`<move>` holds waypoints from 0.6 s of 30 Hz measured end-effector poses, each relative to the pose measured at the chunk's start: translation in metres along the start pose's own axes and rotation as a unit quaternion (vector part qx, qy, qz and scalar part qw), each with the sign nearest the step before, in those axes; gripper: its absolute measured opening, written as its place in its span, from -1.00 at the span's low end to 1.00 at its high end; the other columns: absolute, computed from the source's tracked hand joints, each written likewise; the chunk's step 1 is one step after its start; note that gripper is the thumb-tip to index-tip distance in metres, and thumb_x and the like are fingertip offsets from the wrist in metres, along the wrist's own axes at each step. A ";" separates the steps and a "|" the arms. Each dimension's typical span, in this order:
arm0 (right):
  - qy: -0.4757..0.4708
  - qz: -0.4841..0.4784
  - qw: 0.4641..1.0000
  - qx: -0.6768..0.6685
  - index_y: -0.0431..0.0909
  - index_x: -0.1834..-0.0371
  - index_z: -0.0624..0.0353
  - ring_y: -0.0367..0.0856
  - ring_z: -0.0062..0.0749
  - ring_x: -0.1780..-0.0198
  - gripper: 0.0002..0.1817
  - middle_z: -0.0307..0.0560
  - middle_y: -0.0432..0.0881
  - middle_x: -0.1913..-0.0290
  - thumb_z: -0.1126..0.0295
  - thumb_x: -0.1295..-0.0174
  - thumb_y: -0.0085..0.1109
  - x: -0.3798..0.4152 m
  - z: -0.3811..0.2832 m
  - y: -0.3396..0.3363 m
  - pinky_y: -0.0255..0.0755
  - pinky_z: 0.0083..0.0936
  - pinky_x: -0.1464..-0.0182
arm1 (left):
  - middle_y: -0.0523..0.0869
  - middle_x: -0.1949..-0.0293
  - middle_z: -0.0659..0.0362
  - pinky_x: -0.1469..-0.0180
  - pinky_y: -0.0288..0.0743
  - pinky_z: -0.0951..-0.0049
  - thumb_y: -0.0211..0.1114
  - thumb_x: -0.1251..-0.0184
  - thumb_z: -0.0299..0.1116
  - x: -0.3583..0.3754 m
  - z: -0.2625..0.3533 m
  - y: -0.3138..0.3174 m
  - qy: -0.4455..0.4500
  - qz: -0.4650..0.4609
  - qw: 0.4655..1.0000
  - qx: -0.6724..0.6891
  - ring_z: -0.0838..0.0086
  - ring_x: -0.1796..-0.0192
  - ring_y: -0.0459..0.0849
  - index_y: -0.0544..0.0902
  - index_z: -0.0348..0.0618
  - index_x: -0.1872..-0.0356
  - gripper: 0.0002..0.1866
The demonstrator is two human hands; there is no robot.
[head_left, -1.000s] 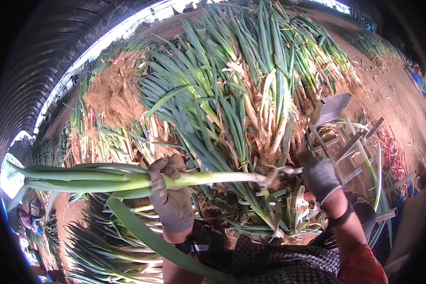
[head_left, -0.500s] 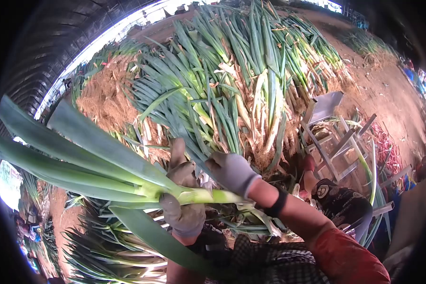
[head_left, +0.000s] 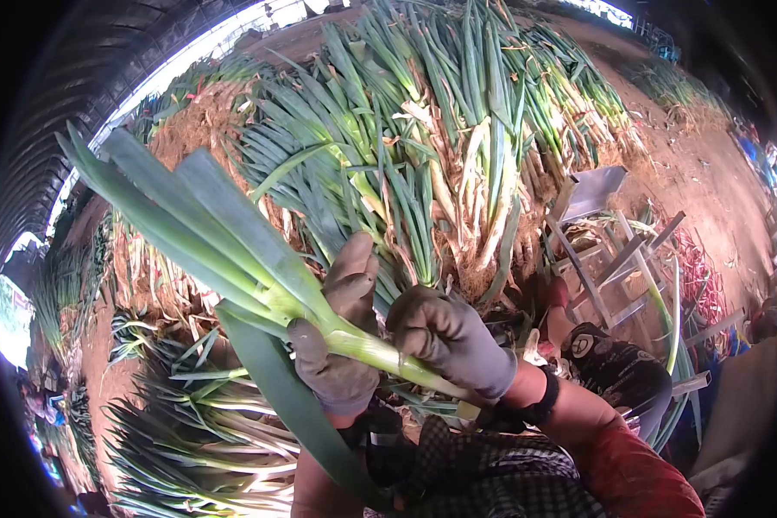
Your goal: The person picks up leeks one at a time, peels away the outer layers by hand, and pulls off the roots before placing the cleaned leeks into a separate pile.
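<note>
A big green onion point(head_left: 272, 302) slants across the view, its wide green leaves toward the upper left and its pale stem toward the lower right. My left hand point(head_left: 341, 345), in a soiled grey glove, is wrapped round the stem just below the leaves. Against the stem lower down is my right hand point(head_left: 453, 341), also gloved, with its fingers curled; whether they pinch a thin strip there is too small to tell. One long leaf point(head_left: 289, 406) hangs down past my left wrist.
A large heap of green onions point(head_left: 457, 129) with roots lies ahead. More onions point(head_left: 224, 432) are spread at the lower left. A metal frame point(head_left: 613, 268) stands at the right, beside red strings point(head_left: 704, 281). Part of a person's leg point(head_left: 613, 363) shows near it.
The onion has tilted more steeply, with its leaves moved right. My right hand has turned, so its curled fingers now face the camera beside the stem.
</note>
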State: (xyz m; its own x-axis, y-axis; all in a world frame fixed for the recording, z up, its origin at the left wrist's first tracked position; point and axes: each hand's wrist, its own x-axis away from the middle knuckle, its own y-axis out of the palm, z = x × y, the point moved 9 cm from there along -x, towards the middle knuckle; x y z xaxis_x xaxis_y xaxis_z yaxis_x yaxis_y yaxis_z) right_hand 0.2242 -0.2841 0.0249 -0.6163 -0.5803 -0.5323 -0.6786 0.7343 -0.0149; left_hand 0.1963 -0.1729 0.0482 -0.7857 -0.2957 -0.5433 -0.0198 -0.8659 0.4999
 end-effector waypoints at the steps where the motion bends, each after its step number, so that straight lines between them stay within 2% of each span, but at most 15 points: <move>1: -0.022 0.026 0.999 -0.032 0.44 0.41 0.20 0.55 -0.36 0.20 -0.74 -0.14 0.53 0.33 0.27 -0.32 0.20 0.005 -0.003 -0.005 0.42 -0.45 0.14 | 0.39 -0.34 -0.14 -0.46 0.09 0.00 0.01 -0.39 0.24 0.001 0.000 -0.002 0.000 0.001 1.000 0.000 0.02 -0.45 0.23 0.66 -0.01 -0.02 -0.43; 2: -0.011 0.003 1.000 0.001 0.42 0.39 0.18 0.54 -0.26 0.10 -0.70 -0.06 0.55 0.20 0.19 -0.35 0.14 0.011 -0.003 -0.007 0.40 -0.36 0.05 | 0.39 -0.35 -0.11 -0.46 0.07 -0.02 0.03 -0.37 0.25 0.002 -0.004 0.000 -0.022 -0.025 0.999 0.002 0.00 -0.45 0.23 0.67 0.03 -0.01 -0.45; 3: -0.010 0.003 1.000 0.002 0.42 0.39 0.18 0.54 -0.26 0.10 -0.70 -0.06 0.55 0.20 0.19 -0.35 0.14 0.014 -0.007 -0.009 0.40 -0.36 0.05 | 0.39 -0.35 -0.09 -0.46 0.05 -0.04 0.05 -0.35 0.26 0.003 -0.009 0.003 -0.044 -0.051 0.998 0.006 -0.02 -0.45 0.22 0.68 0.07 0.01 -0.46; 5: -0.053 -0.007 0.995 0.079 0.42 0.41 0.17 0.53 -0.22 0.04 -0.72 0.00 0.54 0.10 0.22 -0.33 0.16 0.021 -0.029 -0.010 0.39 -0.33 0.01 | 0.37 -0.37 -0.07 -0.46 0.02 -0.08 0.05 -0.36 0.23 0.003 -0.012 0.005 -0.052 -0.053 0.996 0.048 -0.02 -0.45 0.22 0.68 0.00 0.03 -0.46; 6: -0.038 -0.029 0.994 0.098 0.44 0.39 0.15 0.52 -0.16 -0.05 -0.77 0.01 0.54 0.04 0.27 -0.32 0.18 0.028 -0.032 -0.010 0.38 -0.31 -0.05 | 0.36 -0.37 -0.09 -0.46 0.00 -0.09 0.03 -0.39 0.21 0.002 -0.012 0.004 -0.055 -0.048 0.994 0.084 -0.03 -0.44 0.24 0.68 -0.05 0.05 -0.45; 7: -0.036 -0.029 0.994 0.098 0.44 0.39 0.15 0.52 -0.16 -0.05 -0.77 0.01 0.54 0.04 0.27 -0.32 0.18 0.035 -0.036 -0.014 0.38 -0.31 -0.05 | 0.35 -0.38 -0.10 -0.47 -0.02 -0.10 0.01 -0.41 0.18 0.001 -0.011 0.002 -0.057 -0.043 0.990 0.120 -0.05 -0.43 0.26 0.67 -0.11 0.06 -0.45; 8: -0.058 -0.067 0.984 0.155 0.45 0.40 0.14 0.51 -0.14 -0.10 -0.79 0.01 0.54 0.02 0.28 -0.30 0.19 0.042 -0.042 -0.012 0.38 -0.32 -0.07 | 0.35 -0.38 -0.10 -0.47 -0.02 -0.10 0.01 -0.41 0.18 -0.002 -0.012 -0.003 -0.057 -0.042 0.990 0.121 -0.05 -0.43 0.26 0.67 -0.11 0.06 -0.45; 9: -0.080 -0.105 0.969 0.211 0.47 0.41 0.13 0.50 -0.12 -0.14 -0.80 0.01 0.53 0.00 0.30 -0.29 0.21 0.049 -0.048 -0.008 0.38 -0.32 -0.09 | 0.35 -0.37 -0.11 -0.44 0.05 -0.11 -0.02 -0.43 0.16 -0.004 -0.012 -0.007 -0.050 -0.060 0.986 0.148 -0.09 -0.44 0.22 0.65 -0.16 0.03 -0.43; 10: -0.088 -0.130 0.965 0.209 0.50 0.42 0.13 0.49 -0.11 -0.18 -0.78 0.02 0.54 -0.01 0.26 -0.30 0.19 0.055 -0.053 -0.008 0.32 -0.20 -0.20 | 0.35 -0.37 -0.12 -0.41 0.12 -0.12 -0.05 -0.45 0.15 -0.004 -0.011 -0.009 -0.042 -0.078 0.981 0.175 -0.14 -0.45 0.19 0.63 -0.21 0.00 -0.42; 11: -0.088 -0.134 0.965 0.208 0.50 0.42 0.13 0.49 -0.11 -0.18 -0.78 0.02 0.54 -0.01 0.26 -0.30 0.19 0.058 -0.059 -0.010 0.32 -0.20 -0.20 | 0.35 -0.37 -0.12 -0.41 0.12 -0.12 -0.05 -0.45 0.15 -0.003 -0.012 -0.012 -0.041 -0.076 0.981 0.175 -0.14 -0.45 0.19 0.63 -0.21 0.00 -0.42; 13: -0.016 -0.154 0.987 -0.029 0.51 0.44 0.14 0.47 -0.12 -0.20 -0.76 0.06 0.56 0.02 0.23 -0.30 0.19 0.065 -0.063 -0.015 0.21 -0.02 -0.30 | 0.38 -0.33 -0.19 -0.26 0.40 -0.04 -0.11 -0.51 0.06 -0.001 -0.010 -0.026 -0.014 -0.015 0.977 0.213 -0.09 -0.22 0.52 0.59 -0.25 -0.05 -0.45; 14: 0.025 -0.136 0.982 -0.126 0.53 0.41 0.15 0.52 -0.11 -0.12 -0.68 0.01 0.60 0.11 0.14 -0.36 0.11 0.074 -0.059 -0.020 0.13 0.07 -0.34 | 0.44 -0.26 -0.25 -0.12 0.56 0.07 -0.15 -0.55 -0.03 0.000 -0.011 -0.024 -0.093 -0.059 0.949 0.294 0.15 0.20 0.73 0.56 -0.31 -0.07 -0.48; 15: 0.028 -0.136 0.982 -0.127 0.53 0.41 0.15 0.52 -0.11 -0.12 -0.68 0.01 0.60 0.11 0.14 -0.36 0.11 0.080 -0.061 -0.024 0.13 0.07 -0.34 | 0.44 -0.26 -0.25 -0.12 0.56 0.07 -0.15 -0.55 -0.03 0.000 -0.009 -0.027 -0.094 -0.056 0.949 0.295 0.15 0.20 0.73 0.56 -0.31 -0.07 -0.48; 17: 0.155 -0.194 0.941 -0.230 0.53 0.39 0.17 0.59 -0.13 0.04 -0.59 -0.08 0.62 0.20 0.04 -0.40 0.02 0.096 -0.054 -0.016 0.13 0.06 -0.33 | 0.49 -0.22 -0.25 -0.08 0.58 0.16 -0.12 -0.54 -0.03 -0.002 -0.007 -0.029 -0.094 -0.043 0.923 0.370 0.43 0.53 0.66 0.54 -0.36 -0.07 -0.46; 18: 0.159 -0.170 0.956 -0.176 0.55 0.36 0.20 0.60 -0.30 0.20 -0.48 -0.16 0.60 0.27 -0.08 -0.39 -0.06 0.099 -0.055 -0.024 0.31 -0.16 -0.21 | 0.58 -0.13 -0.17 0.08 0.60 0.28 -0.10 -0.53 -0.04 -0.004 -0.004 -0.036 -0.085 -0.001 0.932 0.353 0.52 0.57 0.60 0.56 -0.37 -0.02 -0.48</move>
State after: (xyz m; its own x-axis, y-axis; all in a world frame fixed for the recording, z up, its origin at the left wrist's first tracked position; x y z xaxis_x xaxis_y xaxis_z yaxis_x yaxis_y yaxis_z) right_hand 0.1581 -0.3786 0.0193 -0.3878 -0.8838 -0.2616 -0.9197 0.3519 0.1744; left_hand 0.2025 -0.1427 0.0296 -0.8709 -0.1730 -0.4601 -0.3765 -0.3668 0.8507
